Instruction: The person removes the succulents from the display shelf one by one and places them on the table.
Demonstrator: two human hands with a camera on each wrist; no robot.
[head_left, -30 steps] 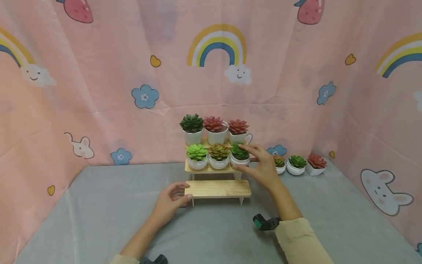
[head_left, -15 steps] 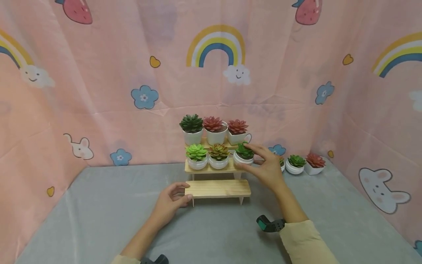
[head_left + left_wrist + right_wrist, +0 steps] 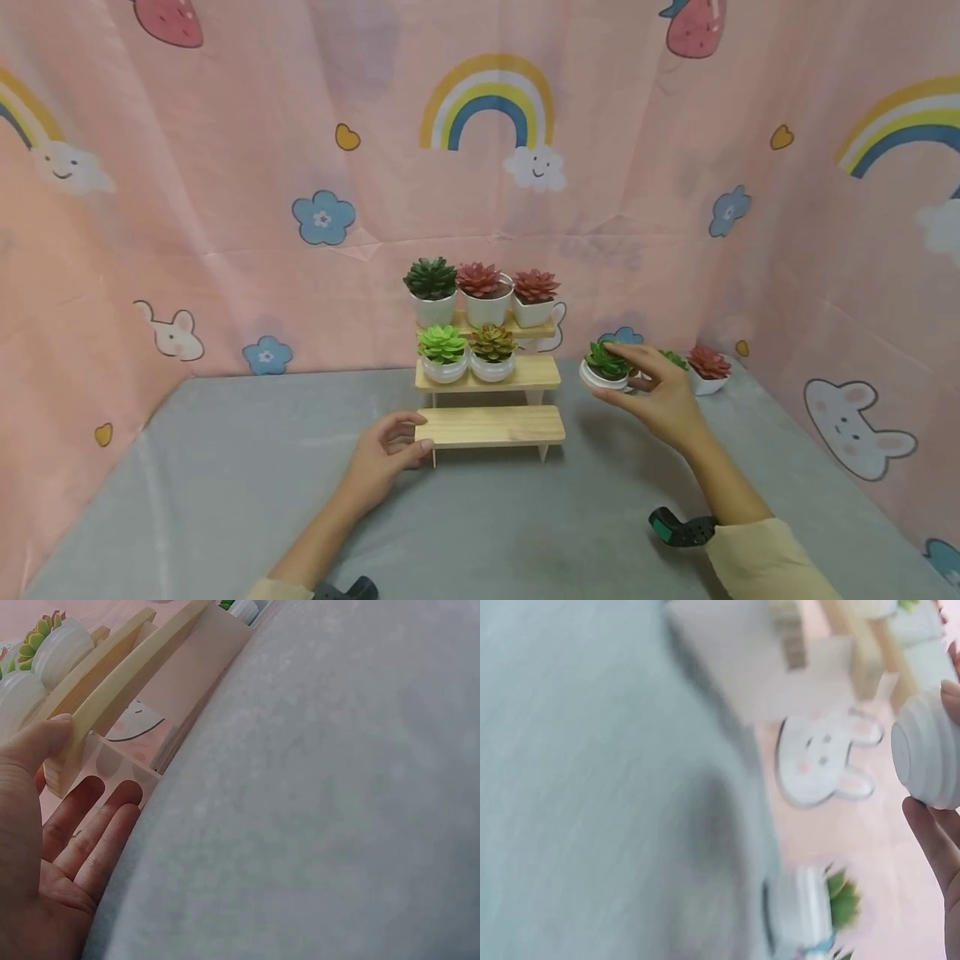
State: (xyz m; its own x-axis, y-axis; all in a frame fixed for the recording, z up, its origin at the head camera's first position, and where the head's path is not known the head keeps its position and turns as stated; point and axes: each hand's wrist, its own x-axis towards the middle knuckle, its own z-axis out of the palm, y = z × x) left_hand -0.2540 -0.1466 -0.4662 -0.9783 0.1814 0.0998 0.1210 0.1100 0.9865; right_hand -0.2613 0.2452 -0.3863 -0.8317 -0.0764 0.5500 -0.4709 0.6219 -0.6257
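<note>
Here the right hand (image 3: 660,400) holds a small green succulent in a white pot (image 3: 604,367) in the air, to the right of the wooden stepped shelf (image 3: 487,373) and above the grey surface (image 3: 225,500). Fingers curl round the pot's side, thumb below, index over the leaves; the right wrist view shows the ribbed white wall (image 3: 928,756) against a fingertip (image 3: 930,825), though it is blurred.

Left hand (image 3: 382,457) rests at the left end of the lowest shelf board (image 3: 491,425): thumb on the board's top edge, fingers loosely extended beneath it, per the left wrist view (image 3: 45,825).

Handling, judged: pot looks light and rigid, with a smooth glazed wall, so slightly slippery and breakable if dropped. The leaves look like plastic, too soft to lift by. Best hold is round the pot's wall, as now.

Orientation: pot upright or nearly so, leaves up, base down; its axis runs vertical, and the body is squat and round, with no marked long side.

Elsewhere: two potted plants on the middle step, right spot vacant; three on the top step; more pots (image 3: 705,367) on the surface behind the right hand, partly hidden
</note>
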